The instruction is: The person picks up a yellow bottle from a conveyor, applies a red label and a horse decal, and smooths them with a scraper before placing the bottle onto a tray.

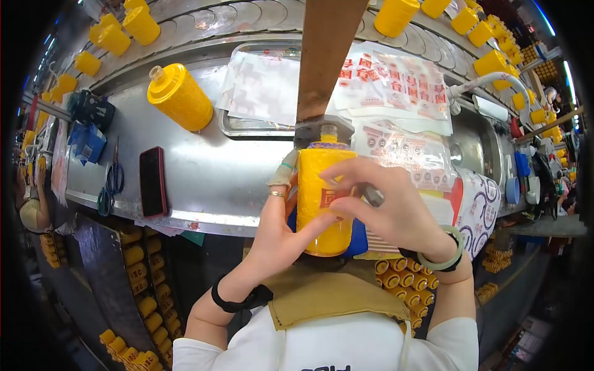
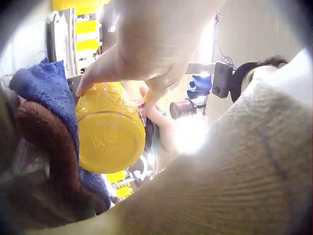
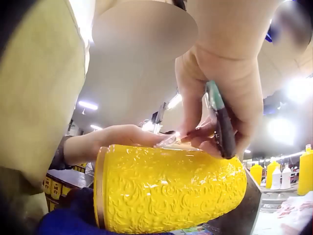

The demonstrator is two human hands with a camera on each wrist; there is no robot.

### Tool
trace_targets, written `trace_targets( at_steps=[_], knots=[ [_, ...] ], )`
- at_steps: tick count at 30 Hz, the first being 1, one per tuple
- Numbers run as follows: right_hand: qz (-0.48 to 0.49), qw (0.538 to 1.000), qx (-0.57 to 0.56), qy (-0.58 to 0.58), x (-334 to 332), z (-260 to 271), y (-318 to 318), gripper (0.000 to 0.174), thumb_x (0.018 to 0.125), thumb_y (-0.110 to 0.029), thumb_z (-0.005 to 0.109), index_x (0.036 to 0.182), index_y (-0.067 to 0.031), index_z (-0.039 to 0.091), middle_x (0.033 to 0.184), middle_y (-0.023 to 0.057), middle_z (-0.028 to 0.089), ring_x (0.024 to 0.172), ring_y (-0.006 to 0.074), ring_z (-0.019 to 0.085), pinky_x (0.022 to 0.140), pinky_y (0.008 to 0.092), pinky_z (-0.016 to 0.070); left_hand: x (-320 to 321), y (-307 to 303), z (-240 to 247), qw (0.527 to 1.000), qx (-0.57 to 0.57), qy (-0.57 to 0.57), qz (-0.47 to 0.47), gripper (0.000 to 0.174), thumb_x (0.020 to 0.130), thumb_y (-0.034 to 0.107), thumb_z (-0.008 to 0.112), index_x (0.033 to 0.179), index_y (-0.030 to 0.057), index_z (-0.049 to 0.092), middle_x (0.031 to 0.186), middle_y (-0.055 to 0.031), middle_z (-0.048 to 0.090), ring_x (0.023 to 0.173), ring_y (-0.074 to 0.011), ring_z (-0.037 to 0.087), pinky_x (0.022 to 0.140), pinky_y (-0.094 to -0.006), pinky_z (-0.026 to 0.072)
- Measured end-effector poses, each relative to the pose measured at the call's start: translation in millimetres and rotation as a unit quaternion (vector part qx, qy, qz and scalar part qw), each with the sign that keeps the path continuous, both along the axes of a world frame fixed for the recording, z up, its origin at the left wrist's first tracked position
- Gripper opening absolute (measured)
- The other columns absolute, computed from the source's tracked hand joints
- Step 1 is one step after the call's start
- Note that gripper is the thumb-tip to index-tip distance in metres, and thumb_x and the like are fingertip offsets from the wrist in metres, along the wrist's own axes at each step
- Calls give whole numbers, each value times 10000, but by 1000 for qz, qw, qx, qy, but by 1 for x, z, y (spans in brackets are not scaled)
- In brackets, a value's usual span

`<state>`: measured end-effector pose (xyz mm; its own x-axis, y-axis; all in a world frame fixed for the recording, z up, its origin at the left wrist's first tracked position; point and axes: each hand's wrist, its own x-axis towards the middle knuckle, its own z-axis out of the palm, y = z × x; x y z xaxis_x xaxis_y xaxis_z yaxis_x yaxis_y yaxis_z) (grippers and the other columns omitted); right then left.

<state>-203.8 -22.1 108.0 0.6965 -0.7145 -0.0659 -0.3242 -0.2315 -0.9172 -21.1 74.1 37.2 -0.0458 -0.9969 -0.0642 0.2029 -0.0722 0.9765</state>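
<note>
A yellow embossed bottle (image 1: 309,170) with a clear neck stands upright before the person's body, a red label (image 1: 332,198) on its side. The left hand (image 1: 275,238) grips its left side, thumb across the front. In the left wrist view, that hand (image 2: 151,46) is at the top, beside the bottle's round base (image 2: 111,139). At the label, the right hand (image 1: 399,204) touches the bottle with thumb and fingertips. The right wrist view shows this hand (image 3: 225,73) with a small green-and-dark tool (image 3: 222,122) in its curled fingers, above the bottle's patterned side (image 3: 171,191).
Another yellow bottle (image 1: 179,99) stands on the metal table (image 1: 235,201), with a phone (image 1: 153,181) and scissors (image 1: 114,176) to its left. Printed sheets (image 1: 396,83) and a tray (image 1: 253,128) lie behind. A brown post (image 1: 328,55) rises beyond the held bottle. Blue cloth (image 2: 49,88) lies beside it.
</note>
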Motion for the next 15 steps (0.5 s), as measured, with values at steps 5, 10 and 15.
trace_targets(
  at_steps=[5, 10, 15],
  knots=[
    [-83, 981, -176, 9, 8, -17, -4, 355, 863, -32, 716, 1214, -62, 669, 892, 110, 723, 831, 282, 687, 786, 394, 534, -2, 1, 1, 997, 53, 53, -17, 900, 953, 10, 675, 1627, 27, 79, 1607, -174, 315, 1483, -261, 346, 1211, -415, 294],
    [-211, 958, -192, 34, 0, -20, -15, 373, 851, -58, 738, 1218, -74, 669, 932, 98, 667, 858, 266, 624, 801, 384, 504, 4, -1, -1, 996, 65, 48, -24, 898, 943, 5, 686, 1621, 15, 97, 1609, -176, 316, 1486, -264, 344, 1216, -418, 289],
    [-219, 966, -131, 34, -18, -17, -2, 454, 814, -98, 742, 1238, -12, 604, 1186, 132, 557, 1089, 265, 479, 963, 349, 402, 2, -2, 8, 998, 59, -10, -27, 912, 930, 19, 708, 1617, 4, 108, 1610, -175, 320, 1491, -277, 342, 1213, -427, 299]
  ],
)
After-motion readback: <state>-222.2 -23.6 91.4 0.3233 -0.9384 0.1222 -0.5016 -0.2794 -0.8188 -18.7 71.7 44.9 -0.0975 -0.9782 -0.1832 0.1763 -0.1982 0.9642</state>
